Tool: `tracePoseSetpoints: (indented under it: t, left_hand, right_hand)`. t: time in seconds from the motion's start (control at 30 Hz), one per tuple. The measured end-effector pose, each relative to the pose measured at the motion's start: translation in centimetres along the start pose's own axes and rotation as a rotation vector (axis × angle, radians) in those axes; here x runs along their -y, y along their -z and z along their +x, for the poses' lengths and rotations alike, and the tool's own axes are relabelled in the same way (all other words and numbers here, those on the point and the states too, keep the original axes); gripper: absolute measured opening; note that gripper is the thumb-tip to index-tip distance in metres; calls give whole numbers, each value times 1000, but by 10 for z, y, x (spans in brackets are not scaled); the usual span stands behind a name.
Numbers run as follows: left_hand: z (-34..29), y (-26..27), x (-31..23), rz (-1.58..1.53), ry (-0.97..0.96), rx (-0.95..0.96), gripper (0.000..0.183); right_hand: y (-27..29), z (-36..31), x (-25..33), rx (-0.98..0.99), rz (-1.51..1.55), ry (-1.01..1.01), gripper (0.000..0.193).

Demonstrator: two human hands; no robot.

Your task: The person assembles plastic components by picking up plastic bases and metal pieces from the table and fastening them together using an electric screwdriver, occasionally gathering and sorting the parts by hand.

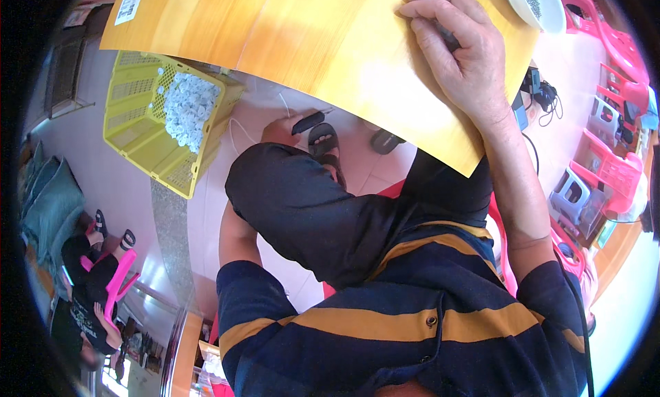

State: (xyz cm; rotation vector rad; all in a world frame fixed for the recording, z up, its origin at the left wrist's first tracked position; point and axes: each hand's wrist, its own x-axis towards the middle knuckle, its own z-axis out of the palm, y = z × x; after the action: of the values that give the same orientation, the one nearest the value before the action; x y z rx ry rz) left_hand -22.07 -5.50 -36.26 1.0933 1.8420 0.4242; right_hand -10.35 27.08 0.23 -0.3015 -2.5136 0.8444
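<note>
My right hand (462, 50) rests on the wooden tabletop (302, 39) near its right end, fingers curled. A dark grey bit shows between thumb and palm, too covered to name. Close by, at the top right, is a white bowl (547, 8) of small grey pieces. My left arm (237, 235) passes down behind my bent knee. Beyond the knee, below the table edge, my left hand (278, 131) appears to be closed round a dark elongated object (308, 122); its fingers are indistinct.
A yellow crate (127, 115) with many white pieces (192, 108) stands on the floor at left. Pink chairs (608, 167) and grey-blue stools (569, 191) line the right. Black cables (546, 98) hang beside the table. Another person (86, 307) sits at lower left.
</note>
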Motion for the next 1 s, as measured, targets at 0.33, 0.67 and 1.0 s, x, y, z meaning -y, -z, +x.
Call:
tracePoseSetpoints:
  t: [0.33,0.67,1.0]
  left_hand:
    - [-53,1,-21,28,153,61,52]
    - [-105,18,-39,-67,147,-127,51]
    - [-189,87,-66,-39,149,-437,51]
  right_hand:
    - [-1,-1,0,-11,9,18,12]
    - [-2,-2,-1,-29,16,21,9]
    - [-10,-12,-33,-108,-85,163,12]
